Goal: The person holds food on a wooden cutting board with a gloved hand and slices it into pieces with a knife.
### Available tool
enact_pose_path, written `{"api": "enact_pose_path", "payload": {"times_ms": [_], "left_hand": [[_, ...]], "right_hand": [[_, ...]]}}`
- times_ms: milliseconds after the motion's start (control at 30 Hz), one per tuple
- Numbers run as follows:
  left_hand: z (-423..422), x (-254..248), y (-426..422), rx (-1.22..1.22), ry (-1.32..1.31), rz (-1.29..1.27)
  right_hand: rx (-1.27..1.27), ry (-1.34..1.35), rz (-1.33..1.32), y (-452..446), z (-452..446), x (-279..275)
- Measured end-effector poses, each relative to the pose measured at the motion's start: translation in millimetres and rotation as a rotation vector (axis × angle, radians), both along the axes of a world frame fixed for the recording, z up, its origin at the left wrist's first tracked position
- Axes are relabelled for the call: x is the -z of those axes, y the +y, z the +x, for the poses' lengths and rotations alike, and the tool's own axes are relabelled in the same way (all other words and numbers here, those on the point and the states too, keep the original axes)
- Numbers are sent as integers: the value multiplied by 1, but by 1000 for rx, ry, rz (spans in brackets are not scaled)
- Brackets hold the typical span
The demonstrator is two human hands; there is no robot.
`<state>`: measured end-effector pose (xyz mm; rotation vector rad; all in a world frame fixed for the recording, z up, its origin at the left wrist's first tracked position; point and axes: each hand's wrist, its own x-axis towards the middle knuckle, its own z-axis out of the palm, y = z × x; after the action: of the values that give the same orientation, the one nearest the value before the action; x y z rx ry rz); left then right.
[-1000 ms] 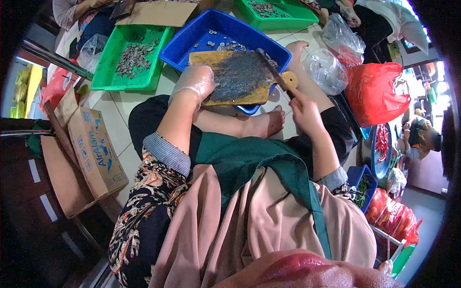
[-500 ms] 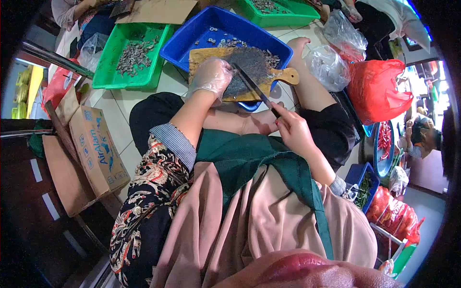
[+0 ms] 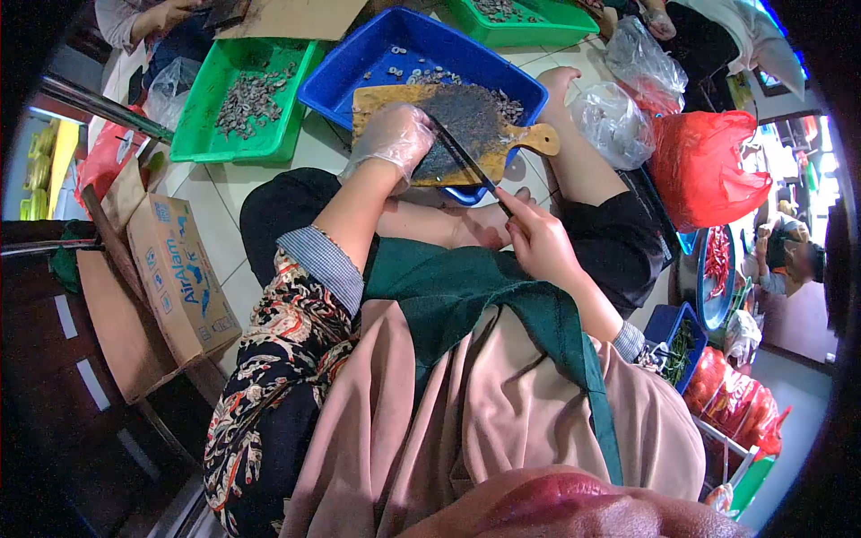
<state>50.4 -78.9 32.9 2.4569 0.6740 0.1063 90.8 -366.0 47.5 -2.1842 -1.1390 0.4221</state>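
My left hand, in a clear plastic glove, is closed at the left part of a wooden cutting board; whatever its fingers hold is hidden. My right hand is bare and wrapped round the handle of a knife. The blade slants up and left over the board, its tip by the gloved fingers. Dark residue covers the board's middle. Under its far side is a blue tub with small pale and grey cut rings inside, some lying against the board.
A green tub of grey cut pieces stands left, another green tub at the back. Plastic bags and a full red bag sit right. A cardboard box lies left. Other people's hands show at the top.
My right hand has turned a little and the knife blade has shifted slightly, its edge angled differently. My left hand has moved slightly up and left on the board.
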Motion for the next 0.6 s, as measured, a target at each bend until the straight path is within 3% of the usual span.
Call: {"api": "enact_pose_path", "payload": {"times_ms": [600], "left_hand": [[0, 4, -1, 0, 3, 31]], "right_hand": [[-32, -61, 65, 1, 3, 10]]}}
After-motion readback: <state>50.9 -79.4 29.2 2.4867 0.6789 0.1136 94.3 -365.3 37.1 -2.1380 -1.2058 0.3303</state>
